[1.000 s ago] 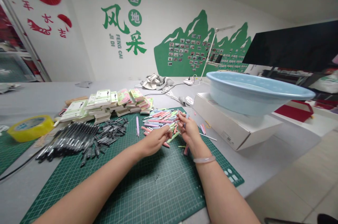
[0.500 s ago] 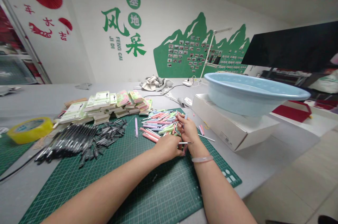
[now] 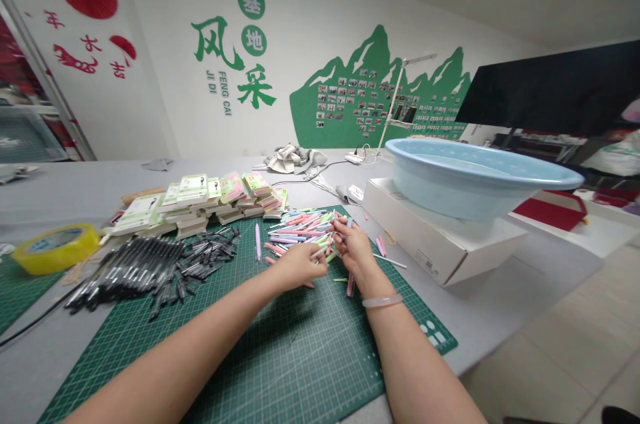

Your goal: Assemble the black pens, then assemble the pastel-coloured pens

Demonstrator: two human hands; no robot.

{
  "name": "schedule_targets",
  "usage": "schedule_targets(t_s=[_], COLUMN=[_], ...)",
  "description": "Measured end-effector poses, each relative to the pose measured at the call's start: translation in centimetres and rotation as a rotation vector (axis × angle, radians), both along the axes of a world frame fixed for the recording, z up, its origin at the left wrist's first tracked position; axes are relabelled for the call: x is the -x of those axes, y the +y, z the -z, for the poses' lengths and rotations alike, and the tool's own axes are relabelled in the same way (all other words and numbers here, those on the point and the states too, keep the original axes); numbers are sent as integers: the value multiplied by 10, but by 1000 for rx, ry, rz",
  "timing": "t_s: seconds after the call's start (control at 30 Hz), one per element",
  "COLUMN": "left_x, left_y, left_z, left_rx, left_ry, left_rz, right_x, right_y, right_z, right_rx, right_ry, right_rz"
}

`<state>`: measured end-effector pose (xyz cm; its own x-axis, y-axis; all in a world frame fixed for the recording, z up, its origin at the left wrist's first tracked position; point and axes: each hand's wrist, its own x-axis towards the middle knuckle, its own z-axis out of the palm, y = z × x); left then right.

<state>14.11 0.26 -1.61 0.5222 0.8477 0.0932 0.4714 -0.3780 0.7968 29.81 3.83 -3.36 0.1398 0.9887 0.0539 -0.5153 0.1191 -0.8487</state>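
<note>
My left hand (image 3: 300,265) is closed in a pinch, with a thin whitish pen refill (image 3: 318,253) between thumb and fingers, just in front of a heap of pastel pens (image 3: 295,232). Close on its right, my right hand (image 3: 356,249) is curled around a light blue pen part (image 3: 349,223), partly hidden by the fingers. Pink pen pieces (image 3: 350,285) show below the right palm; whether they touch it I cannot tell. A single lilac pen (image 3: 258,242) lies apart, left of the heap, on the green cutting mat (image 3: 240,344).
Black pens (image 3: 135,264) and loose black caps (image 3: 210,251) lie to the left, behind them stacked small boxes (image 3: 190,201). Yellow tape (image 3: 57,247) is at far left. A blue basin (image 3: 475,177) sits on a white box (image 3: 430,237) at right. Cloth (image 3: 295,159) lies behind.
My left hand has moved left and slightly up, away from my right wrist, carrying the thin refill. Pink pieces below the right palm are now uncovered. My right hand has hardly moved.
</note>
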Motion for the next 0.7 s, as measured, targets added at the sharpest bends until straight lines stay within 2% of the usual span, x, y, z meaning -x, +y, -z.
schedule_targets(t_s=[0.1, 0.2, 0.27, 0.37, 0.5, 0.7], left_x=[28, 54, 65, 71, 69, 71], left_y=[10, 20, 25, 29, 31, 33], left_z=[-4, -3, -1, 1, 4, 7], left_rx=[322, 493, 550, 580, 619, 578], left_ry=[-394, -674, -802, -895, -912, -944], left_rz=[-21, -19, 3, 45, 93, 83], right_x=[11, 30, 43, 57, 63, 65], right_y=[-6, -16, -22, -29, -33, -36], right_z=[-1, -1, 0, 1, 1, -2], right_rx=[-6, -58, -92, -83, -58, -77], right_ry=[-40, -167, -256, -326, -326, -340], right_rz=[-40, -163, -240, -280, -282, -308])
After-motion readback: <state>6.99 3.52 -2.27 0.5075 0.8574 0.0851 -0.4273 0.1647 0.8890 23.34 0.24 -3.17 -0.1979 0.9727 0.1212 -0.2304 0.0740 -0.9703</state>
